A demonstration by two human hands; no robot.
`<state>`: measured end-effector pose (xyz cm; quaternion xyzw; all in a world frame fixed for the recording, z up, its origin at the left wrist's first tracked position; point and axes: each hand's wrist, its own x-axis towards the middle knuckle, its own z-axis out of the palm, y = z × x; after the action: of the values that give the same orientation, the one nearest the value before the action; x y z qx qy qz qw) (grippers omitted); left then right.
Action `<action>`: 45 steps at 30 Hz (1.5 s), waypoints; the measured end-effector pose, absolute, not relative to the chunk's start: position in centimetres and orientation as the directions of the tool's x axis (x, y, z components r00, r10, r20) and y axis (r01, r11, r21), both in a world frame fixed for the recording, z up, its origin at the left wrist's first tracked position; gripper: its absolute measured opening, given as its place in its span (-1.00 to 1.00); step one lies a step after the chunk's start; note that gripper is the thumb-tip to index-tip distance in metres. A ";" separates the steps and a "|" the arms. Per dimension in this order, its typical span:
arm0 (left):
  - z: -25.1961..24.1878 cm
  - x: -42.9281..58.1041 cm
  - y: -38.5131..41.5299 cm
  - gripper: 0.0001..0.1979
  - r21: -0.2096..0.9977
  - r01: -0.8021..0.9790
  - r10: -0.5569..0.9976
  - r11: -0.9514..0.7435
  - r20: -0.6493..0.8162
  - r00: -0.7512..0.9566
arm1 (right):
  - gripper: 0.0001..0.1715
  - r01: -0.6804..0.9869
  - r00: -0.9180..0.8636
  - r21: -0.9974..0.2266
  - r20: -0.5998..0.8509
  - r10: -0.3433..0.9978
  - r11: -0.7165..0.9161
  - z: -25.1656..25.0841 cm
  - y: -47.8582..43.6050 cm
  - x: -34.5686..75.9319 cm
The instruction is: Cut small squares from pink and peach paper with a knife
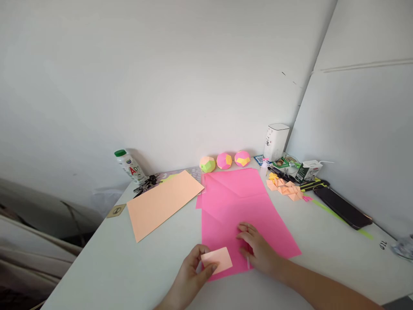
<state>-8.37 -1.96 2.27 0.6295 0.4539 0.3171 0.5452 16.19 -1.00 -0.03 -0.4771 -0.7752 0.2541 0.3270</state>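
My left hand (pixel 193 271) pinches a small peach paper rectangle (pixel 224 259) between thumb and fingers, above the near left corner of a large pink paper sheet (pixel 232 211). Over the sheet's near part is my right hand (pixel 256 247), its fingers curled. A thin, pale, stick-like piece (pixel 248 261) shows beneath its thumb, and a narrow dark red line in line with it crosses the fingers; the hand seems to hold it, but its kind cannot be made out. A large peach sheet (pixel 166 206) lies at an angle to the left.
Three faceted paper balls (pixel 224 161) sit along the wall. A white bottle (pixel 130 167) with a green cap stands back left. At right are a white container (pixel 276 142), a small carton (pixel 309 171), folded peach paper pieces (pixel 285 188) and a black case (pixel 342 208).
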 end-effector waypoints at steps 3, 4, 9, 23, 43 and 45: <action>3.8 -6.7 -2.1 -0.73 0.977 0.173 0.900 0.125 -0.186 0.395 | -0.87 0.461 -0.221 -0.769 0.384 0.897 0.443 0.8 -0.7 16.2; 4.1 -6.2 -1.9 -0.74 0.974 0.181 0.894 0.138 -0.201 0.401 | -0.85 0.433 -0.184 -0.789 0.396 0.900 0.436 1.2 -0.6 16.2; 3.1 -4.2 -0.2 -0.74 0.965 0.256 0.904 0.056 -0.157 0.397 | -0.75 0.318 -0.210 -0.883 0.289 0.934 0.345 2.8 -1.2 16.4; 0.6 -6.7 1.2 -0.59 0.976 0.215 0.842 0.041 -0.150 0.519 | -0.74 0.435 -0.341 -0.847 0.157 0.927 0.304 1.9 -0.9 16.1; -0.1 -6.9 1.0 -0.67 0.941 0.208 0.798 -0.266 0.094 0.595 | -0.79 0.503 -0.423 -0.762 0.194 0.885 0.408 1.5 -0.9 16.4; -0.1 -6.9 1.0 -0.68 0.928 0.222 0.803 -0.298 0.118 0.585 | -0.80 0.518 -0.424 -0.735 0.223 0.878 0.437 1.4 -1.1 16.3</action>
<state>-6.92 1.03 -0.08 0.7475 0.3426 0.3006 0.4832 16.28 -1.06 1.42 -0.4414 -0.7908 0.2942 0.3053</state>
